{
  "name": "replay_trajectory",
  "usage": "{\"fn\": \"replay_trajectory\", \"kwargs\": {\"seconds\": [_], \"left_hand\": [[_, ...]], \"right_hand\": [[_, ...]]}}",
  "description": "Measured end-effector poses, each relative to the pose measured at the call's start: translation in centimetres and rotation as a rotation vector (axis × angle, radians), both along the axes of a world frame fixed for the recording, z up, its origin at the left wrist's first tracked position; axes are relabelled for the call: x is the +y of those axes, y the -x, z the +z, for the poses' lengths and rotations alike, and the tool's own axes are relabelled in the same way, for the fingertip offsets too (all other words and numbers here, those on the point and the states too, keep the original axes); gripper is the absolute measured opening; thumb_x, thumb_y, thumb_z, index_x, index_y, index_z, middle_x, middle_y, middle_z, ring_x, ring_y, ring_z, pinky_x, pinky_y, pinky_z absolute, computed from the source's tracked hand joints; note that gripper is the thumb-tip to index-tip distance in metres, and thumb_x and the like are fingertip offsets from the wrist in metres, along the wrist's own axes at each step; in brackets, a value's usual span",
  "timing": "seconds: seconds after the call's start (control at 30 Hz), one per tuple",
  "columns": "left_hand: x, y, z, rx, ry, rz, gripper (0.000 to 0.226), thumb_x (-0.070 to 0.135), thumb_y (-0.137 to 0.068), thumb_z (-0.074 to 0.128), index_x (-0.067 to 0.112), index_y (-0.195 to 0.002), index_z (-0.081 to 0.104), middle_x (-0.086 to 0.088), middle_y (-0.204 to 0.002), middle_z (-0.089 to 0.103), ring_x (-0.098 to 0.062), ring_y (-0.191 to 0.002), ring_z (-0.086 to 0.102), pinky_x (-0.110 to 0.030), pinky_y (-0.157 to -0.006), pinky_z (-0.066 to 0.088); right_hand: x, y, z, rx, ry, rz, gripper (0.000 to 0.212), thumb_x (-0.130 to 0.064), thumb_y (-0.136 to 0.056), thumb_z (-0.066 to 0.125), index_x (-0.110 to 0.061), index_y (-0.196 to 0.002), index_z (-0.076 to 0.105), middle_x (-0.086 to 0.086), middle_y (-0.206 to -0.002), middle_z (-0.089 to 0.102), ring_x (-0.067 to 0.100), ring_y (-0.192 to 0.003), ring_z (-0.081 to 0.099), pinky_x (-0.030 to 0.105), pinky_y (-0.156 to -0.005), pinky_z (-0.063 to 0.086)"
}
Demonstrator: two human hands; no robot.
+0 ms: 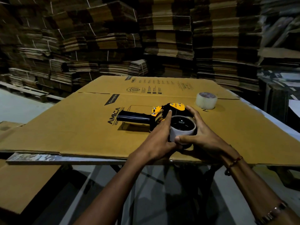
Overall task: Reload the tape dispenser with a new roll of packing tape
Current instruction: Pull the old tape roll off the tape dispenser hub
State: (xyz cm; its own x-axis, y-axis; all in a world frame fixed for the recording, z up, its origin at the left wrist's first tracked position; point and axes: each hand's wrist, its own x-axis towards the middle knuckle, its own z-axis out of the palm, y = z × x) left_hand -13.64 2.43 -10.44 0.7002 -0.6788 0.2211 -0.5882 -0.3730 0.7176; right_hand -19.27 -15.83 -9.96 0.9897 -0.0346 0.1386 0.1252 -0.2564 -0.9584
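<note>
A black and yellow tape dispenser lies on its side on a flattened cardboard box, handle pointing left. On its hub sits a nearly bare cardboard core. My left hand grips the core's left side, with the index finger stretched up onto the dispenser's body. My right hand wraps the core from the right, thumb pressed on its near wall. A full roll of clear packing tape stands apart on the cardboard, behind and to the right of my hands.
The cardboard sheet covers a metal table whose near edge shows. Tall stacks of flattened cartons wall in the back and sides. More cardboard lies low at the left.
</note>
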Motion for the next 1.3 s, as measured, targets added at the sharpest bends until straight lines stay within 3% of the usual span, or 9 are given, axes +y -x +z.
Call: {"fn": "replay_trajectory", "kwargs": {"seconds": [0.13, 0.33, 0.47, 0.63, 0.73, 0.87, 0.97, 1.3], "left_hand": [[0.4, -0.5, 0.3, 0.092, 0.054, -0.081, 0.122, 0.028, -0.074, 0.085, 0.036, -0.157, -0.005, 0.002, -0.16, 0.029, -0.014, -0.144, 0.033, -0.036, -0.117, 0.035], [0.5, -1.2, 0.1, 0.067, 0.046, -0.089, 0.123, 0.031, -0.072, 0.087, 0.034, -0.157, -0.003, 0.003, -0.153, 0.041, -0.008, -0.136, 0.042, -0.017, -0.105, 0.036], [0.4, -1.4, -0.2, 0.048, 0.049, -0.074, 0.121, 0.036, -0.071, 0.086, 0.031, -0.158, 0.002, 0.002, -0.154, 0.041, -0.013, -0.138, 0.041, -0.031, -0.114, 0.038], [0.4, -1.8, -0.4, 0.074, 0.055, -0.074, 0.12, 0.025, -0.071, 0.087, 0.029, -0.158, 0.004, 0.0, -0.153, 0.042, -0.014, -0.139, 0.04, -0.024, -0.111, 0.035], [0.2, -1.8, -0.4, 0.045, 0.035, -0.072, 0.119, 0.029, -0.073, 0.086, 0.033, -0.157, 0.003, 0.0, -0.154, 0.041, -0.015, -0.141, 0.038, -0.031, -0.115, 0.035], [0.2, -1.9, -0.6, 0.046, 0.019, -0.071, 0.117, 0.031, -0.075, 0.085, 0.036, -0.157, 0.001, -0.001, -0.155, 0.04, -0.015, -0.141, 0.038, -0.026, -0.112, 0.035], [0.4, -1.9, -0.5, 0.067, 0.004, -0.086, 0.114, 0.027, -0.079, 0.081, 0.038, -0.157, -0.002, 0.0, -0.161, 0.03, -0.016, -0.147, 0.028, -0.033, -0.118, 0.03], [0.2, -1.6, 0.1, 0.245, -0.011, -0.113, 0.113, 0.018, -0.08, 0.071, 0.052, -0.15, -0.011, 0.0, -0.162, 0.015, -0.022, -0.149, 0.017, -0.045, -0.119, 0.024]], "right_hand": [[-0.4, 0.1, 0.6, 0.003, 0.112, 0.062, 0.122, -0.027, -0.061, 0.092, -0.048, -0.155, 0.018, -0.014, -0.145, 0.048, 0.003, -0.13, 0.055, 0.038, -0.115, 0.043], [-0.4, -0.1, 0.1, -0.064, 0.172, 0.031, 0.114, -0.022, -0.066, 0.092, -0.04, -0.154, 0.023, -0.01, -0.14, 0.055, 0.003, -0.127, 0.058, 0.036, -0.111, 0.046], [-0.1, 0.0, -0.3, -0.132, 0.205, -0.029, 0.111, -0.033, -0.062, 0.093, -0.042, -0.15, 0.027, -0.014, -0.136, 0.057, 0.001, -0.125, 0.058, 0.033, -0.107, 0.049], [0.3, 0.3, -0.2, -0.201, 0.341, -0.092, 0.106, -0.05, -0.062, 0.087, -0.047, -0.148, 0.027, -0.016, -0.136, 0.054, 0.001, -0.127, 0.055, 0.035, -0.108, 0.048], [0.0, 0.2, -0.3, -0.189, 0.337, -0.093, 0.105, -0.044, -0.065, 0.088, -0.05, -0.148, 0.025, -0.018, -0.132, 0.055, -0.001, -0.124, 0.056, 0.036, -0.108, 0.049], [-0.5, 0.2, -0.4, -0.159, 0.225, -0.07, 0.105, -0.029, -0.066, 0.089, -0.047, -0.149, 0.026, -0.01, -0.136, 0.057, 0.004, -0.126, 0.059, 0.041, -0.109, 0.049], [-0.7, 0.2, -0.4, -0.145, 0.179, -0.057, 0.102, -0.02, -0.069, 0.089, -0.046, -0.148, 0.029, -0.009, -0.14, 0.055, 0.006, -0.127, 0.058, 0.041, -0.109, 0.049], [-0.5, 0.2, -0.4, -0.106, 0.168, -0.038, 0.104, -0.035, -0.068, 0.088, -0.045, -0.15, 0.026, -0.015, -0.144, 0.05, 0.003, -0.131, 0.054, 0.04, -0.112, 0.047]]}}
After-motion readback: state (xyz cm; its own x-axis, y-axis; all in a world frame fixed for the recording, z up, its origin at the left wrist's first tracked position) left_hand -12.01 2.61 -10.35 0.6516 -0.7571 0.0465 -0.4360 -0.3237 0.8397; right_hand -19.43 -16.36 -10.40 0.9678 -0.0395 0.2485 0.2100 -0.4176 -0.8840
